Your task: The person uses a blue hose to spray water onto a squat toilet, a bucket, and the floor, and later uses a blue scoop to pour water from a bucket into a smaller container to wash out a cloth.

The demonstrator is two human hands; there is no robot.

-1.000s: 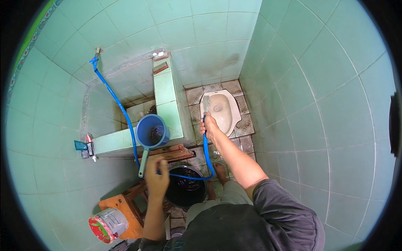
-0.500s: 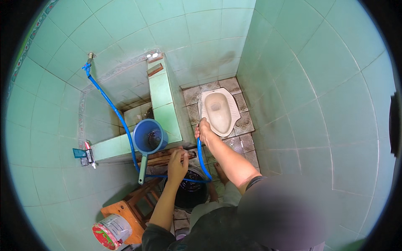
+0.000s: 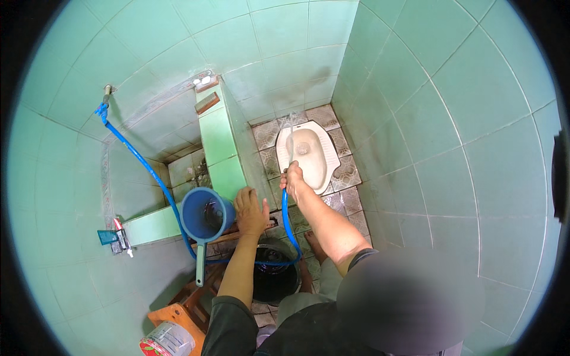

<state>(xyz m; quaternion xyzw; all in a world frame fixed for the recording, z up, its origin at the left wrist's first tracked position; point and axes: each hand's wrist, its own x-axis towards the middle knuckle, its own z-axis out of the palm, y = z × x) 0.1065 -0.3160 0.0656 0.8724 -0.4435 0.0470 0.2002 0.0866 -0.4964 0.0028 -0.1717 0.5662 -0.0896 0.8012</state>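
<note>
Hose [image 3: 285, 216], blue: free end held over the near left part of the squat toilet [image 3: 325, 155], a stream of water [image 3: 290, 142] leaving it toward the far rim. Right hand [image 3: 292, 179] closed around the hose close to its end; outlet itself hidden by the fingers. Risk: the jet seems to reach about the far edge of the bowl, so a small upward tilt of the wrist could send water onto the floor tiles [image 3: 347, 176] and wall beyond. Wet grip could also slip and let the end whip round.

Left hand [image 3: 252, 213]: fingers extended, nothing seen in it, at the corner of the tiled ledge [image 3: 218, 139], just beside the dipper [image 3: 196, 216]. Whether it bears weight there, cannot tell. If it does, a slick tile could cost the person balance.

Dipper stands on the ledge, handle jutting past the edge; hose runs down beside it, passes beneath the handle and crosses over the black bucket [image 3: 295, 291]. Likely fault: a hard pull on the hose snags the handle and tips the dipper off. Same pull would load the tap [image 3: 102, 110]; the joint there might work loose and spray.
</note>
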